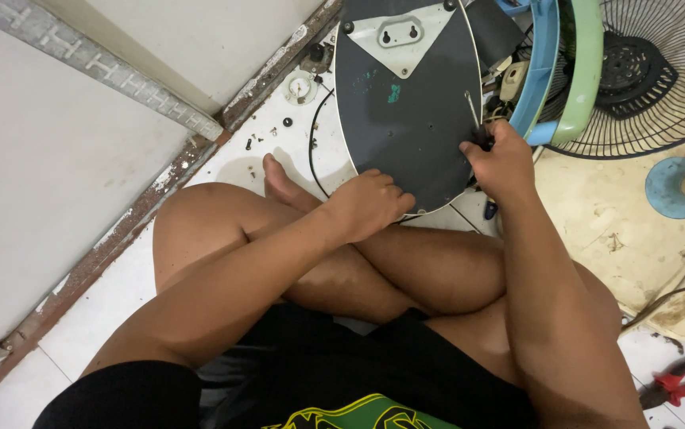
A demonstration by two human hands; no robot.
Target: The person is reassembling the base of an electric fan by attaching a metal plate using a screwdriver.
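Note:
A dark grey oval back panel [406, 103] with a white rim and a pale triangular bracket [400, 33] lies on the white tiled floor in front of my crossed legs. My left hand [368, 203] rests on the panel's near edge, pressing it down. My right hand [500, 161] grips a screwdriver [472, 110] whose thin metal shaft points up over the panel's right edge. A black cable [312, 143] curves along the panel's left side.
Loose screws [255, 143] and a small round white part [300, 86] lie on the tiles near the wall's metal frame. A fan grille [652, 79], blue and green plastic rings [565, 71], a blue fan base [672, 187] and red pliers [680, 381] sit at the right.

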